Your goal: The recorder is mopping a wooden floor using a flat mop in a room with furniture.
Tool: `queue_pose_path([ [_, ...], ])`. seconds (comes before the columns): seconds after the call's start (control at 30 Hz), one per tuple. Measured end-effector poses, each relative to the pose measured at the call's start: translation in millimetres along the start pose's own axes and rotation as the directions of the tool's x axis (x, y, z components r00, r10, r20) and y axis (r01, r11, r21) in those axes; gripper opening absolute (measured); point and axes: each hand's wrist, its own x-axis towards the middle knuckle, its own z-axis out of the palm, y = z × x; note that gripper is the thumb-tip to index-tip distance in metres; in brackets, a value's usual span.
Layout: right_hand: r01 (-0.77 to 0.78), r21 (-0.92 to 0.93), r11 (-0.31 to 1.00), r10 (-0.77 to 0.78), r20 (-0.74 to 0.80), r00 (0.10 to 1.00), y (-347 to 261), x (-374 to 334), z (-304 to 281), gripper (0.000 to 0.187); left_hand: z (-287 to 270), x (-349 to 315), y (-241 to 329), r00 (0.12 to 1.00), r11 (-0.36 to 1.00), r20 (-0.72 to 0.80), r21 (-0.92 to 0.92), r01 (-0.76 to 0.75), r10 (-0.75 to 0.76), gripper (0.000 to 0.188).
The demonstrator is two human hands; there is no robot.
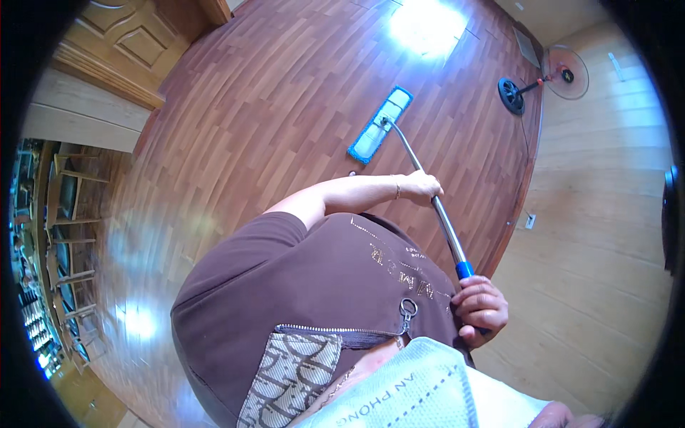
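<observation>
A flat mop [370,140] with a long blue-edged, pale pad lies on the wood floor ahead of me. Its silver pole slants from the pad down to the right, toward my body. My left hand [422,187] reaches across my front and is wrapped round the middle of the pole. Close to my right side, my right hand [481,308] grips the blue-collared upper end of the same pole. The end of the handle is mostly hidden inside that hand.
A standing fan [511,95] with a round black base stands by the wall at the upper right. A wooden door [132,43] is at the upper left. Wooden chairs or racks [75,242] line the left side. A wall socket [530,221] shows at right.
</observation>
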Motion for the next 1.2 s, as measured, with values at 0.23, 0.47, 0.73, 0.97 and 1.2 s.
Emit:
queue_pose_path([
  [0.23, -0.017, -0.05, 0.999, 0.001, -0.299, 0.954, 81, 0, -8, 0.042, -19, 38, -71, 0.999, 0.999, -0.033, 0.006, 0.042, -0.042, 0.01],
  [0.47, 0.036, -0.039, 0.999, -0.047, -0.341, 0.939, 277, 111, 49, 0.035, -92, 2, -301, 0.928, 0.954, -0.24, 0.018, 0.299, -0.286, 0.017],
  [0.73, 0.295, 0.038, 0.955, -0.281, -0.201, 0.938, 368, 252, 114, 0.029, -148, -125, -428, 0.698, 0.881, -0.569, -0.108, 0.461, -0.435, 0.015],
  [0.97, 0.289, 0.225, 0.931, -0.316, 0.093, 0.944, 377, 356, 206, 0.01, -153, -302, -495, 0.417, 0.714, -0.588, -0.638, 0.287, -0.693, 0.013],
  [1.2, -0.042, 0.492, 0.87, -0.215, 0.454, 0.865, 406, 444, 282, 0.012, -158, -430, -497, 0.127, 0.727, -0.883, -0.281, 0.626, -0.452, 0.029],
])
